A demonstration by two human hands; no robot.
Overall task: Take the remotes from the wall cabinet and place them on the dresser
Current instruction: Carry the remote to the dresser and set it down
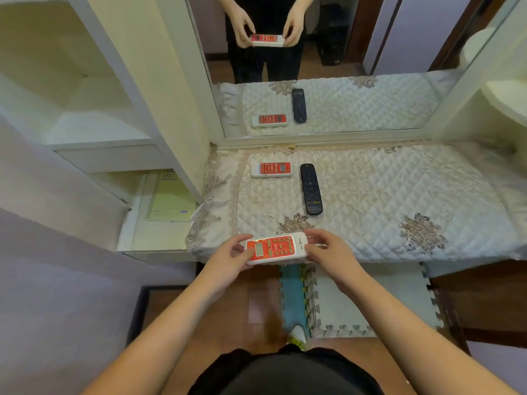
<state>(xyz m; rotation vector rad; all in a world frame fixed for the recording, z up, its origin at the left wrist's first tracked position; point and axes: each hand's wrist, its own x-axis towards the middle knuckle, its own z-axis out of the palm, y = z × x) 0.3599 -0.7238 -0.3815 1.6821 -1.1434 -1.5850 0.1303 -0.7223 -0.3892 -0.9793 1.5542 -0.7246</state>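
Both hands, left hand (pixel 231 255) and right hand (pixel 330 250), grasp the ends of a red-faced remote (pixel 277 247) above the dresser (pixel 399 195) front edge, where another red remote (pixel 271 169) and a black remote (pixel 310 188) lie

A red-and-white remote (pixel 271 169) and a black remote (pixel 310 188) lie on the dresser (pixel 399 195); another red-and-white one (pixel 276 248) is held at its front edge.

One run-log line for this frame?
both hands: left hand, right hand hold red-white remote at dresser front edge | placed: second red-white remote, black remote
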